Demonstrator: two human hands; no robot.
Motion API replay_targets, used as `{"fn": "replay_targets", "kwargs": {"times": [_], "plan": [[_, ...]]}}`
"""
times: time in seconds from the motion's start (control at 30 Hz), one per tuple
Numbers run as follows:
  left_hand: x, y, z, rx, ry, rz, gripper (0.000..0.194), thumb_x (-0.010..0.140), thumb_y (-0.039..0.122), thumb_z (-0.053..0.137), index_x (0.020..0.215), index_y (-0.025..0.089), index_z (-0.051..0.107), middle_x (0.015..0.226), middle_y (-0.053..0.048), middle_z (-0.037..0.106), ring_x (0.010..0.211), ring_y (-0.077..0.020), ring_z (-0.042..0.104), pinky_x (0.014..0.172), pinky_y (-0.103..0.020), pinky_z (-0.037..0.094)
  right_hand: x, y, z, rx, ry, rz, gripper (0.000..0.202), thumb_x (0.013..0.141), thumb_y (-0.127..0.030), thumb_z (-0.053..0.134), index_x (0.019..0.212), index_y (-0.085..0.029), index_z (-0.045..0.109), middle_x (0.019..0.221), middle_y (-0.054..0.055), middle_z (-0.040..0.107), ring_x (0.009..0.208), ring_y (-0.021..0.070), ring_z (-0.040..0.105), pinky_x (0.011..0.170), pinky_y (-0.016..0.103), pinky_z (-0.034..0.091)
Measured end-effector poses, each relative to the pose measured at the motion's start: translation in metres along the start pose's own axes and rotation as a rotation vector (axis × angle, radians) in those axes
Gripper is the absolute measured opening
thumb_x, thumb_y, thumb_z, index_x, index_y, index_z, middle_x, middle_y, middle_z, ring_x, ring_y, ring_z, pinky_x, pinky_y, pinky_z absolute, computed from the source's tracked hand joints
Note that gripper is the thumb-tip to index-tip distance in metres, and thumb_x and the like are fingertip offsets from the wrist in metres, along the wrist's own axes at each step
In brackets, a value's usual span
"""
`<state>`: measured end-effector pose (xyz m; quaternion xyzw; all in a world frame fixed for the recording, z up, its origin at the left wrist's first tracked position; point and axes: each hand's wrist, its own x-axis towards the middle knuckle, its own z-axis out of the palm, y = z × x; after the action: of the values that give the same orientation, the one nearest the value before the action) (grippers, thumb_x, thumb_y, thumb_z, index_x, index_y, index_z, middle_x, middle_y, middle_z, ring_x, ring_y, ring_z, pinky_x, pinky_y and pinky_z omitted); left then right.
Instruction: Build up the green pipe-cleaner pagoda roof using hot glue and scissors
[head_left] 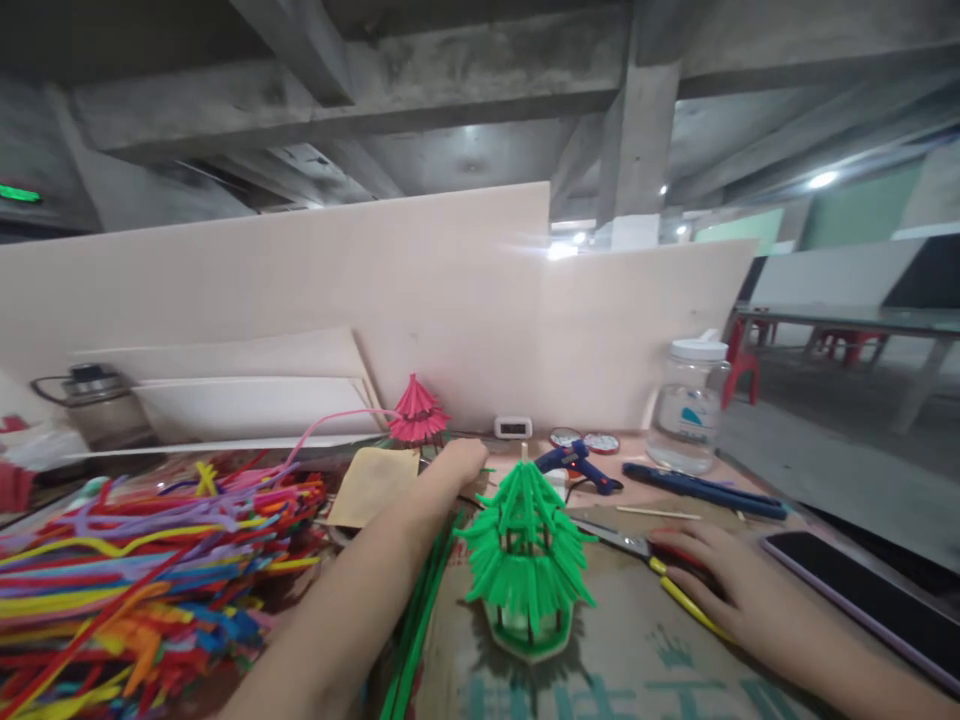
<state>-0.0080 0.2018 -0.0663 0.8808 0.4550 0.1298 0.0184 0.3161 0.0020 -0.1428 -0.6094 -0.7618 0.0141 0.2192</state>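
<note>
A small green model pavilion (529, 560) with two fringed roof tiers stands upright on the cardboard between my hands. My left hand (466, 462) reaches past its left side, fingers curled and mostly hidden; a bit of green shows beside them, but what they hold cannot be made out. Fingers of my right hand (705, 565) close over the red and yellow handles of the scissors (626, 540), which lie flat with blades toward the pavilion. Long green pipe cleaners (418, 630) lie beneath my left forearm.
Multicoloured pipe cleaners (142, 580) are heaped at left. Behind stand a pink fringed model (418, 412), a small digital clock (513, 428) and a blue glue gun (577, 462). On the right are a water jug (688, 410), a dark blue cutter (701, 490) and a phone (870, 590).
</note>
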Motion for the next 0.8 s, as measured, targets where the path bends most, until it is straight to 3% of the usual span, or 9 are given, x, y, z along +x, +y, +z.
{"fn": "replay_targets", "kwargs": {"times": [0.1,0.2,0.3,0.4,0.47,0.53,0.67,0.73,0.8], "plan": [[-0.002,0.002,-0.031,-0.035,0.053,-0.069,0.031,0.094,0.036,0.060,0.115,0.013,0.063,0.115,-0.007,0.064,0.100,-0.0236,0.064,0.086,-0.041,0.056,-0.001,-0.005,-0.004,-0.002,-0.017,-0.006,0.042,0.097,-0.047,0.043,0.118,-0.023,0.069,0.123,0.013,0.066,0.111,0.0291,0.062,0.098,0.047,0.050],[-0.013,0.010,-0.076,-0.101,0.256,-0.167,0.019,0.092,0.026,0.059,0.102,0.012,0.067,0.103,-0.012,0.071,0.099,-0.0230,0.066,0.091,-0.040,0.052,-0.001,-0.009,-0.006,-0.011,-0.005,-0.019,0.040,0.098,-0.043,0.043,0.119,-0.020,0.068,0.125,0.015,0.064,0.113,0.0296,0.061,0.098,0.048,0.049],[-0.044,0.032,-0.121,-0.219,0.473,-0.211,0.032,0.095,0.031,0.047,0.114,0.011,0.064,0.109,-0.013,0.072,0.101,-0.0220,0.068,0.088,-0.032,0.051,0.000,-0.009,-0.007,-0.031,0.023,-0.079,0.036,0.098,-0.037,0.042,0.114,-0.019,0.069,0.115,0.015,0.066,0.105,0.0284,0.063,0.092,0.047,0.051],[-0.090,0.069,-0.150,-0.331,0.562,-0.180,0.042,0.094,0.041,0.043,0.115,0.012,0.064,0.099,-0.010,0.075,0.085,-0.0184,0.069,0.073,-0.027,0.053,0.002,-0.017,-0.018,-0.056,0.124,-0.208,0.029,0.097,-0.032,0.045,0.102,-0.018,0.071,0.103,0.014,0.068,0.094,0.0271,0.064,0.084,0.045,0.054],[-0.123,0.099,-0.157,-0.543,0.569,-0.094,0.041,0.087,0.048,0.053,0.101,0.012,0.069,0.080,-0.006,0.073,0.072,-0.0165,0.066,0.065,-0.025,0.050,0.003,-0.033,-0.039,-0.033,0.261,-0.305,0.025,0.096,-0.029,0.048,0.104,-0.019,0.070,0.103,0.014,0.068,0.095,0.0262,0.065,0.084,0.043,0.054],[-0.153,0.128,-0.156,-0.600,0.469,-0.012,0.038,0.087,0.048,0.055,0.092,0.014,0.070,0.069,-0.003,0.067,0.064,-0.0141,0.061,0.060,-0.023,0.047,0.001,-0.061,-0.071,0.022,0.415,-0.411,0.023,0.097,-0.026,0.047,0.109,-0.021,0.066,0.107,0.013,0.069,0.101,0.0251,0.064,0.087,0.042,0.053],[-0.189,0.172,-0.145,-0.624,0.324,0.069,0.031,0.090,0.043,0.056,0.084,0.015,0.068,0.069,-0.001,0.063,0.064,-0.0121,0.057,0.060,-0.022,0.044,-0.006,-0.131,-0.143,0.083,0.635,-0.655,0.025,0.097,-0.024,0.052,0.121,-0.022,0.059,0.112,0.011,0.068,0.102,0.0217,0.063,0.088,0.038,0.051],[-0.195,0.184,-0.139,-0.729,0.257,0.107,0.029,0.090,0.042,0.056,0.084,0.015,0.065,0.066,0.001,0.058,0.060,-0.0102,0.052,0.055,-0.020,0.040,-0.007,-0.161,-0.165,0.038,0.637,-0.770,0.032,0.097,-0.024,0.055,0.128,-0.020,0.057,0.125,0.013,0.063,0.112,0.0221,0.060,0.091,0.037,0.049],[-0.195,0.188,-0.133,-0.802,0.190,0.138,0.030,0.091,0.042,0.055,0.079,0.015,0.061,0.064,0.002,0.053,0.057,-0.0090,0.048,0.052,-0.019,0.036,-0.004,-0.179,-0.172,-0.005,0.572,-0.836,0.020,0.097,-0.022,0.054,0.114,-0.019,0.065,0.111,0.010,0.069,0.100,0.0211,0.062,0.084,0.035,0.049]]}}
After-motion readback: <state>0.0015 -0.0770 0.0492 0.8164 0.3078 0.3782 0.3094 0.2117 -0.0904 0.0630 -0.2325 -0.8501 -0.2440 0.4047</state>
